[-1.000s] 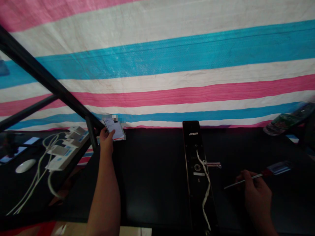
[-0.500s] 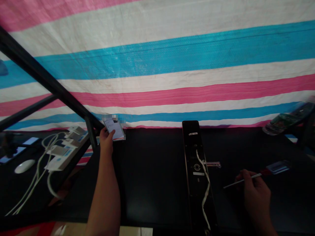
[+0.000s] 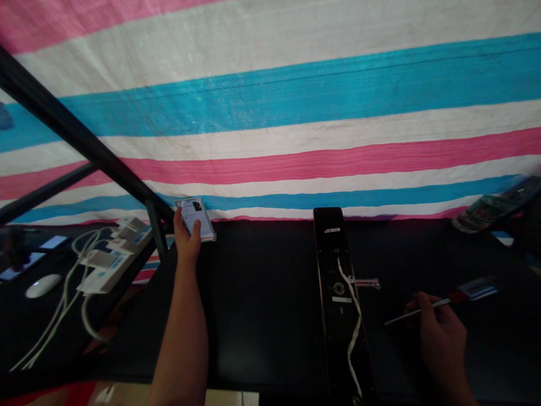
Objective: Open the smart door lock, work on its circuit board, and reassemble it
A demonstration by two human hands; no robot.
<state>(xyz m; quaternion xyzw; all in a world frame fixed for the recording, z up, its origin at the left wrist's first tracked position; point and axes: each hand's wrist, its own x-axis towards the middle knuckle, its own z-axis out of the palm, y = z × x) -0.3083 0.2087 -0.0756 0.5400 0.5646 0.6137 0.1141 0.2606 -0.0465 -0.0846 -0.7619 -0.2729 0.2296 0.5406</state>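
Note:
My left hand (image 3: 186, 240) reaches to the far left corner of the black table (image 3: 262, 304) and grips a lit phone (image 3: 195, 218), thumb on its screen. My right hand (image 3: 437, 330) rests on the table at the right, fingers closed on a screwdriver (image 3: 439, 303) with a thin metal shaft and a red and blue handle pointing right. Between the hands a long black door lock panel (image 3: 340, 299) lies lengthwise, with a white cable (image 3: 354, 332) trailing down it and a small metal handle (image 3: 367, 283) at its right side.
A striped pink, white and blue tarp (image 3: 296, 113) hangs behind the table. Black frame bars (image 3: 76, 141) slant at the left. On a side table lie white adapters with cables (image 3: 105, 259), a white mouse (image 3: 42, 285) and phones. A plastic bottle (image 3: 494, 206) lies far right.
My left thumb has shifted onto the phone's screen and the hand has risen slightly. The right hand and the screwdriver have barely moved.

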